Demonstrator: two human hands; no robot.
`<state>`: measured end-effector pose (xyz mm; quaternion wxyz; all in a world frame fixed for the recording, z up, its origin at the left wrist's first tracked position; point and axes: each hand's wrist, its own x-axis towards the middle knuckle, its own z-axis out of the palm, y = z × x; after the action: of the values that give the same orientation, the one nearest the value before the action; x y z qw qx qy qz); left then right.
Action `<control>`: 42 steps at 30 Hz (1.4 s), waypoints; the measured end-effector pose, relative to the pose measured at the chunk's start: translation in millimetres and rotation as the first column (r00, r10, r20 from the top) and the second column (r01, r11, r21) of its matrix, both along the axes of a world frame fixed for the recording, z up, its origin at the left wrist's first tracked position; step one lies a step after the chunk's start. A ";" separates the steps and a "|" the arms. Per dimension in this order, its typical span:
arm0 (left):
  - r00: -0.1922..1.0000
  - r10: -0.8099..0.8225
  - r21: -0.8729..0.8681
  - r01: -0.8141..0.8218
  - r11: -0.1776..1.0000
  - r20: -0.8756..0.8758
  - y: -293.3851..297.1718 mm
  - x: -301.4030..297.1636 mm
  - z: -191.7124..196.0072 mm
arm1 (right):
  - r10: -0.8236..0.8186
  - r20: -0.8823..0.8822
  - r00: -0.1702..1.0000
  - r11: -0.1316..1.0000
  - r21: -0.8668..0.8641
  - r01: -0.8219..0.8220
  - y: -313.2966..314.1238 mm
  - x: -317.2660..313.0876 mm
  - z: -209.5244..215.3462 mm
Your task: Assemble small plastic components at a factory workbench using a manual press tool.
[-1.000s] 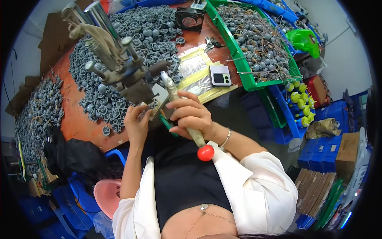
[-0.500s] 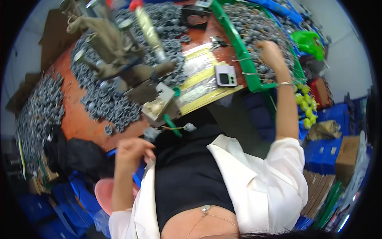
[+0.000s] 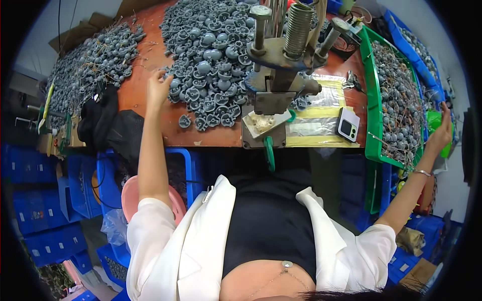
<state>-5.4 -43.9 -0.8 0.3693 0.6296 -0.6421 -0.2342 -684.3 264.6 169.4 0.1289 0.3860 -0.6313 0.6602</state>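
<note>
My left hand is stretched over the table at the left edge of a heap of grey plastic half-shells. Its fingers are bent and a little apart, with the tips at the nearest shells; no held piece shows. Far to the right, my right hand is beyond the outer rim of a green bin, fingers stretched and apart, beside a bright green object. Grey balls with thin wires fill that bin. Between the hands stands a metal press with a pale block under its head.
More wired grey balls lie in a pile at the far left. A phone rests on the yellow-taped sheet. Black cloth hangs at the table's left edge. Blue crates and a pink stool are below.
The head view has turned, bringing the press to the middle. My left hand has gone from near my body to the shell heap. My right hand has moved from over the green bin past its outer rim.
</note>
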 end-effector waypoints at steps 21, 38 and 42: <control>0.924 -0.004 -0.202 0.088 0.975 0.383 -38.7 -6.2 -22.2 | 0.929 0.078 0.361 0.330 0.264 -0.906 -4.5 248.0 -6.0; -0.056 0.061 0.039 0.340 0.940 -0.997 53.5 -47.2 21.9 | 0.893 0.369 0.259 0.250 0.074 -0.966 -13.2 319.8 -72.2; -0.184 0.186 0.080 0.469 0.880 -0.965 99.5 -78.6 44.4 | 0.896 0.359 0.263 0.242 0.104 -0.965 -12.1 319.9 -75.3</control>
<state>-84.0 55.6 43.6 0.5472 0.2043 -0.1290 -0.8014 -364.4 252.5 94.1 -0.4236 0.6228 -0.3777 0.5385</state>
